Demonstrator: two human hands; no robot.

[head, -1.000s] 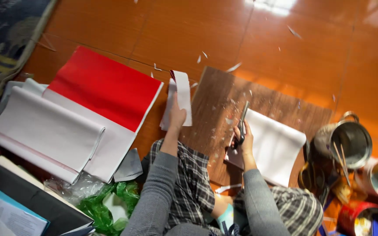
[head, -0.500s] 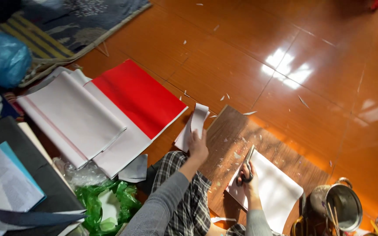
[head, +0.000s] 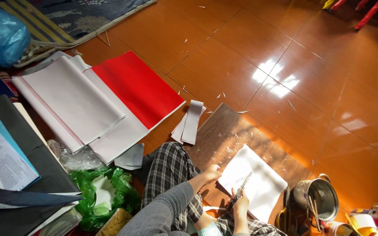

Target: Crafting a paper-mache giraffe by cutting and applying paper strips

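My right hand (head: pixel 239 205) grips a pair of scissors (head: pixel 240 192) whose blades point up over a white paper sheet (head: pixel 259 183) lying on a brown wooden board (head: pixel 237 131). My left hand (head: pixel 211 173) rests at the left edge of that sheet, fingers curled on it. A small stack of white paper strips (head: pixel 190 122) lies on the floor just beyond the board's left corner, apart from both hands. My checked trouser legs fill the bottom middle.
A big pile of white sheets with a red sheet (head: pixel 137 88) lies to the left. Green plastic bag (head: pixel 106 192), black folder with papers (head: pixel 9 166), metal pot (head: pixel 322 199) at right, blue bag (head: pixel 1 35), rug (head: pixel 66 17). Paper scraps dot the orange tiled floor (head: pixel 285 52).
My left hand has let go of the white strips, which now lie on the floor, and has come back to the sheet's edge. The view has tilted further up and left.
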